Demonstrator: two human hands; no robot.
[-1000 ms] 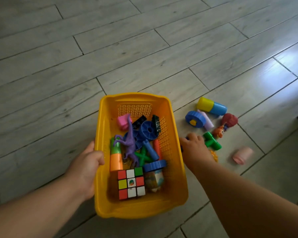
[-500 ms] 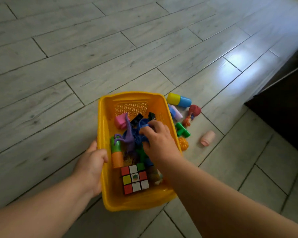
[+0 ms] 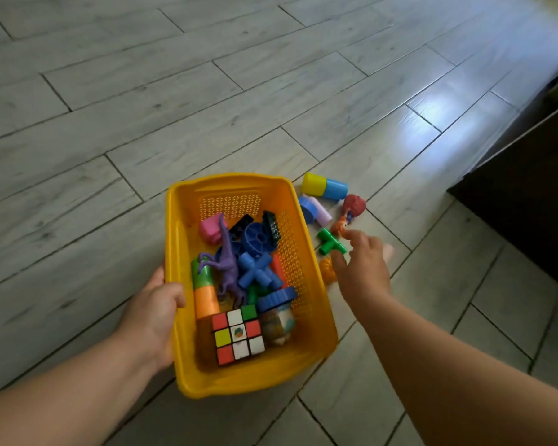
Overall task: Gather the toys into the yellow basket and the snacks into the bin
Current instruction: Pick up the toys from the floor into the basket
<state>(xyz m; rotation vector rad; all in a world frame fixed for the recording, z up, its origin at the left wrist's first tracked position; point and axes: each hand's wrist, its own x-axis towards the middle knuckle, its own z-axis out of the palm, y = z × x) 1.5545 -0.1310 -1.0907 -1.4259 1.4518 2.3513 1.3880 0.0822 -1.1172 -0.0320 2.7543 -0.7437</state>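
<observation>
Left hand (image 3: 152, 317) curled over the yellow basket (image 3: 232, 180) rim, right hand (image 3: 363, 268) extended forward, fingers loosely spread

The blurred right hand (image 3: 363, 268) half hides a pink toy (image 3: 388, 251).

Basket (image 3: 170, 236) yellow, walls lattice-perforated; cube (image 3: 238, 334) red, white, yellow, green squares on black grid; dinosaur (image 3: 227, 268) purple; cross connector (image 3: 258, 268) blue; block (image 3: 209, 232) pink; capsule (image 3: 324, 186) half yellow, half blue; tee piece (image 3: 329, 241) green; floor (image 3: 207, 91) pale grey wood-grain planks.
</observation>
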